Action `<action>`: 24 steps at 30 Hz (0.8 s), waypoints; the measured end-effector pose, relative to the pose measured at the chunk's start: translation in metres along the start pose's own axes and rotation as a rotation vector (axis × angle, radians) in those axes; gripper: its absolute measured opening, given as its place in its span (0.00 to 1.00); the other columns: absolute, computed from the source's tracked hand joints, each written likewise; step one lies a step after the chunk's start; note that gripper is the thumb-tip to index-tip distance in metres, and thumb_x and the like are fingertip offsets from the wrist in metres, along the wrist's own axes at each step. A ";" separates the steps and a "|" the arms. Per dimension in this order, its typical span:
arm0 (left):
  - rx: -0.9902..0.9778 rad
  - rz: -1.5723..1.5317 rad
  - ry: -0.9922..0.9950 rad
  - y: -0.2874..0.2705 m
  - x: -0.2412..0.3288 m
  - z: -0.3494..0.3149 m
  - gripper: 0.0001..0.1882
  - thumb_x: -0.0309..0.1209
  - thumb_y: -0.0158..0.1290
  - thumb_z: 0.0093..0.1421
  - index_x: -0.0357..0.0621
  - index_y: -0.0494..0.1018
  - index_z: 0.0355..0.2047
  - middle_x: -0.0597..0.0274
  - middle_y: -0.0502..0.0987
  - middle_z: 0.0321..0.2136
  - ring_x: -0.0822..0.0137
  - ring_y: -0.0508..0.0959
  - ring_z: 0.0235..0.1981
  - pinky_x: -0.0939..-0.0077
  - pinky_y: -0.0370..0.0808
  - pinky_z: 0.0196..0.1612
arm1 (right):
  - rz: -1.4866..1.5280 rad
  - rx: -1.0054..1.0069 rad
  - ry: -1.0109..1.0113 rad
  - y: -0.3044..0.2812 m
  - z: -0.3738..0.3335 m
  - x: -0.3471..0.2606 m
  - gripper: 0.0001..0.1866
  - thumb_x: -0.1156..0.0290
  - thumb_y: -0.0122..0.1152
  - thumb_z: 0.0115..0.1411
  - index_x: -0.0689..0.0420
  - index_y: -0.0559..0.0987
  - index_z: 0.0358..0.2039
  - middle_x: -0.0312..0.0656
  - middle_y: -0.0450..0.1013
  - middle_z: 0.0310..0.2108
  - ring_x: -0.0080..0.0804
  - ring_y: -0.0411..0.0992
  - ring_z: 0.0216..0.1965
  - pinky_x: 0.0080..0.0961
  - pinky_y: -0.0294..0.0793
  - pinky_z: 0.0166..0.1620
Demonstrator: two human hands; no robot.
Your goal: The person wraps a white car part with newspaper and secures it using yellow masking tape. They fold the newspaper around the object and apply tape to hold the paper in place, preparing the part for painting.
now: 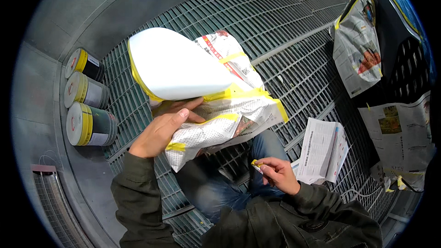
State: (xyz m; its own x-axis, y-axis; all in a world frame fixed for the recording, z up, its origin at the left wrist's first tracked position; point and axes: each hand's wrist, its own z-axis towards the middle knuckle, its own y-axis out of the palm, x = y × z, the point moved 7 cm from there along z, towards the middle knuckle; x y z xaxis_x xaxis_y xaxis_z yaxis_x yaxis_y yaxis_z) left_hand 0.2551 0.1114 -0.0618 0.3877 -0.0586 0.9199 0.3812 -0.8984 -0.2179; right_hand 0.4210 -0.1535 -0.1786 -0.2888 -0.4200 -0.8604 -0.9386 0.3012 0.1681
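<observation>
A smooth, rounded white part (pixel 179 66) is edged with yellow masking tape (pixel 225 93). Printed newspaper (pixel 206 119) is taped along its near and right sides. My left hand (pixel 161 128) reaches in from the left and grips the part's near side, its fingers partly hidden between the white surface and the paper. In front of my knees, my right hand (pixel 278 173) is closed, pinching a small yellow-and-white scrap (pixel 256 166) between thumb and fingers. It looks like crumpled tape, but is too small to be sure. That hand is apart from the white part.
Several buckets with yellow bands, one a dark green bucket (pixel 101 126), lie along the left wall. Folded newspaper (pixel 319 151) rests on the metal grating (pixel 294 71) to my right. Farther right stands a dark panel (pixel 397 23) masked with newspaper and blue film.
</observation>
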 end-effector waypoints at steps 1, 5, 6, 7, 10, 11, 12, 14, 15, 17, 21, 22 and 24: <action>0.003 0.024 -0.001 0.001 0.003 0.002 0.36 0.53 0.33 0.73 0.30 0.79 0.49 0.52 0.66 0.68 0.56 0.65 0.66 0.69 0.56 0.69 | 0.006 0.003 0.008 -0.002 0.000 0.003 0.12 0.70 0.56 0.71 0.59 0.81 0.51 0.31 0.75 0.21 0.11 0.69 0.20 0.13 0.62 0.21; 0.040 0.204 0.001 0.002 0.010 0.003 0.38 0.57 0.34 0.72 0.32 0.80 0.47 0.55 0.67 0.67 0.54 0.61 0.68 0.65 0.51 0.71 | 0.037 -0.015 0.030 0.006 0.000 0.008 0.13 0.69 0.55 0.72 0.59 0.80 0.52 0.30 0.74 0.20 0.10 0.68 0.20 0.13 0.63 0.22; 0.046 0.207 -0.021 0.001 0.010 0.001 0.39 0.58 0.34 0.72 0.32 0.80 0.47 0.55 0.67 0.67 0.54 0.61 0.68 0.65 0.50 0.71 | 0.033 -0.028 0.034 0.009 0.000 0.010 0.13 0.69 0.56 0.72 0.59 0.80 0.52 0.30 0.74 0.20 0.10 0.68 0.20 0.13 0.63 0.22; 0.046 0.206 -0.039 0.002 0.007 0.002 0.40 0.59 0.34 0.72 0.33 0.80 0.47 0.54 0.67 0.67 0.54 0.61 0.68 0.64 0.50 0.72 | 0.028 -0.035 0.040 0.010 0.000 0.014 0.13 0.69 0.56 0.72 0.59 0.80 0.53 0.30 0.74 0.20 0.10 0.67 0.19 0.13 0.62 0.22; 0.119 0.302 -0.035 -0.005 0.009 0.002 0.40 0.60 0.34 0.72 0.32 0.80 0.48 0.52 0.73 0.61 0.52 0.70 0.61 0.66 0.60 0.67 | 0.036 -0.063 0.048 0.014 -0.003 0.013 0.14 0.69 0.56 0.72 0.59 0.80 0.53 0.30 0.74 0.20 0.10 0.65 0.18 0.13 0.61 0.22; 0.159 0.311 -0.035 -0.010 0.007 -0.001 0.39 0.58 0.34 0.73 0.33 0.79 0.49 0.51 0.76 0.59 0.52 0.74 0.57 0.67 0.65 0.64 | 0.040 -0.069 0.048 0.016 -0.005 0.014 0.14 0.68 0.56 0.72 0.59 0.80 0.53 0.30 0.74 0.20 0.10 0.65 0.18 0.13 0.61 0.22; 0.235 0.274 0.039 -0.015 0.001 -0.006 0.30 0.49 0.38 0.75 0.34 0.79 0.50 0.50 0.80 0.53 0.53 0.79 0.51 0.69 0.71 0.58 | 0.055 -0.060 0.046 0.015 -0.008 0.019 0.13 0.69 0.55 0.72 0.59 0.80 0.53 0.31 0.74 0.20 0.10 0.65 0.18 0.13 0.61 0.22; 0.329 0.386 0.118 -0.026 -0.008 -0.013 0.24 0.42 0.41 0.74 0.35 0.79 0.50 0.50 0.80 0.52 0.55 0.80 0.49 0.69 0.72 0.57 | 0.057 -0.032 0.065 0.011 -0.010 0.023 0.13 0.69 0.55 0.72 0.60 0.80 0.52 0.31 0.74 0.20 0.10 0.65 0.18 0.13 0.61 0.21; 0.374 0.440 0.163 -0.031 -0.013 -0.015 0.21 0.39 0.43 0.74 0.36 0.79 0.51 0.50 0.81 0.51 0.56 0.80 0.49 0.69 0.73 0.56 | 0.056 -0.013 0.072 0.008 -0.011 0.024 0.13 0.70 0.55 0.72 0.60 0.80 0.52 0.31 0.74 0.20 0.10 0.65 0.18 0.13 0.61 0.21; 0.577 0.493 0.142 -0.041 -0.026 -0.035 0.14 0.30 0.50 0.70 0.37 0.80 0.50 0.52 0.84 0.45 0.63 0.82 0.45 0.72 0.74 0.53 | 0.074 -0.011 0.065 0.007 -0.011 0.025 0.13 0.70 0.55 0.72 0.61 0.80 0.52 0.32 0.74 0.21 0.10 0.66 0.18 0.12 0.61 0.21; 0.824 0.396 0.068 -0.044 -0.041 -0.056 0.12 0.28 0.55 0.68 0.37 0.81 0.48 0.53 0.85 0.40 0.71 0.82 0.41 0.76 0.75 0.47 | 0.058 0.018 0.074 -0.002 -0.011 0.020 0.13 0.71 0.55 0.71 0.61 0.80 0.52 0.32 0.75 0.22 0.11 0.67 0.19 0.12 0.62 0.21; 0.842 0.330 0.088 -0.044 -0.045 -0.059 0.12 0.29 0.55 0.68 0.37 0.81 0.48 0.52 0.85 0.40 0.71 0.82 0.41 0.75 0.75 0.47 | 0.054 0.027 0.079 -0.004 -0.010 0.016 0.14 0.71 0.55 0.71 0.62 0.80 0.52 0.31 0.75 0.23 0.11 0.67 0.19 0.12 0.63 0.22; 0.868 0.281 0.170 -0.040 -0.038 -0.064 0.13 0.31 0.55 0.69 0.36 0.81 0.47 0.54 0.85 0.39 0.70 0.81 0.42 0.75 0.75 0.46 | 0.045 0.052 0.022 -0.009 -0.006 0.006 0.14 0.71 0.55 0.71 0.62 0.80 0.53 0.31 0.75 0.23 0.12 0.67 0.18 0.13 0.64 0.22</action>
State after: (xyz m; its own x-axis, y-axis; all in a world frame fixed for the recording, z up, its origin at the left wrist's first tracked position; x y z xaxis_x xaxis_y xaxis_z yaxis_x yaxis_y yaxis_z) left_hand 0.1718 0.1215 -0.0675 0.4592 -0.3496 0.8166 0.8129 -0.2052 -0.5450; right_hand 0.4267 -0.1643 -0.1823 -0.3350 -0.4234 -0.8417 -0.9137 0.3640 0.1806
